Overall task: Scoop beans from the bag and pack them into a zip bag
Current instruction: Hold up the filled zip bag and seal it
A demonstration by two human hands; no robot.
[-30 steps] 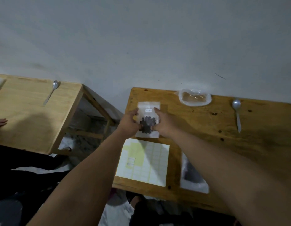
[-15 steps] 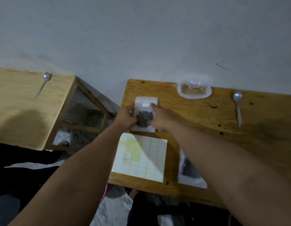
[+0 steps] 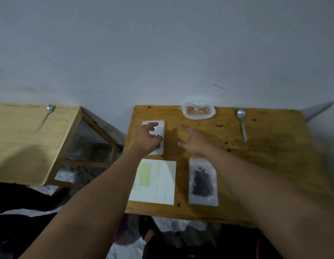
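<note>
Right hand [image 3: 192, 141] lifted away, spread, left hand [image 3: 145, 140] pressing white bean-filled zip bag [image 3: 161, 128]

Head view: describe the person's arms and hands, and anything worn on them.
The left forearm and right forearm are bare to the frame edge; no sleeves show. The left hand and right hand are ungloved; no watch, bracelet or ring is visible.

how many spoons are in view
2. The left spoon lies on the left table, near its far edge; the right spoon lies on the right table, right of the clear bag. Arms may hide more.
</note>
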